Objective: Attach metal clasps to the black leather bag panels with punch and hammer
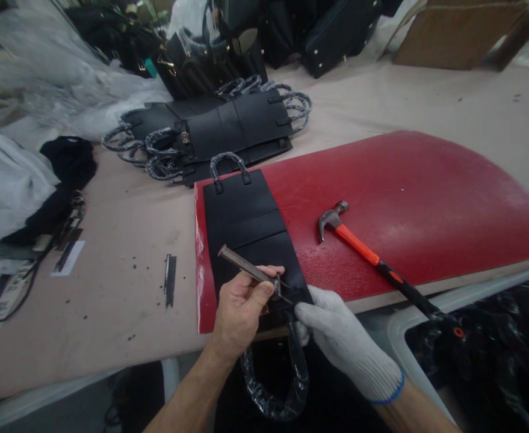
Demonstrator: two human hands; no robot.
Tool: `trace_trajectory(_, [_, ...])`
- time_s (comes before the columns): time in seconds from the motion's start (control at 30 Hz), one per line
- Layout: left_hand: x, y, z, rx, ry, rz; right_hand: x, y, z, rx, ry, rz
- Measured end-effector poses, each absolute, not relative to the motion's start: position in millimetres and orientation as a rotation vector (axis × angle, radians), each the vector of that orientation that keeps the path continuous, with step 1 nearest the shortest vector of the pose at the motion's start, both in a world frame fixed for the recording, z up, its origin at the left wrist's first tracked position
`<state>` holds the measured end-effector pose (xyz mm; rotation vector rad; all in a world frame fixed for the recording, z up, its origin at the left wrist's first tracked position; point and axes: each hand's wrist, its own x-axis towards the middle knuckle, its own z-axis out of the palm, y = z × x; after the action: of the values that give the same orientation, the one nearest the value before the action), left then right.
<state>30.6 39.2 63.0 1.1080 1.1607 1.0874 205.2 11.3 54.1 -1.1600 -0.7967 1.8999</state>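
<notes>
My bare left hand (241, 307) grips a metal hand punch (246, 264), a rod with a flared top end, tilted over the near part of a black bag panel (246, 210). Its pronged lower end is close to the panel near a handle base. My right hand (336, 331), in a white knit glove, pinches the panel's near right edge. A plastic-wrapped handle (275, 409) hangs toward me from that end, and another wrapped handle (228, 159) lies at the far end. To the right, a claw hammer (358, 243) with an orange and black handle rests by itself.
Beneath the panel and hammer is a red board (426, 198) on the pale table (133, 240). Behind lie stacked black panels (237, 123) with wrapped handles. Dark metal strips (170, 279) lie left. A white bin (397, 343) with black wrapped goods stands at lower right.
</notes>
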Motion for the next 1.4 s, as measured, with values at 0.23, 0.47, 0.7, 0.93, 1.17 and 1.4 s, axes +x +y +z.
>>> trace_trajectory(0.23, [32.9,37.7,70.9,1.254,1.208,1.057,206.1,12.3,54.8,-1.094,-0.844,1.888])
trace_trajectory(0.47, [33.2,39.9,76.1,1.231,1.221,1.076,210.2,8.4,50.3,-1.131,-0.936,1.906])
trace_trajectory(0.7, [35.2,38.1,78.2,1.202,1.212,1.103,208.7,4.9,46.9,-1.112,-0.925,1.874])
trace_trajectory(0.93, [38.1,36.7,82.5,1.317,1.199,1.118,214.0,5.3,42.2,-0.981,-0.954,1.888])
trace_trajectory(1.17, [39.8,35.9,83.2,1.489,1.251,1.129,210.3,5.3,46.7,-1.042,-0.948,1.863])
trace_trajectory(1.4, [40.2,37.8,75.2,1.506,1.235,1.132,205.8,3.7,50.7,-1.091,-0.915,1.84])
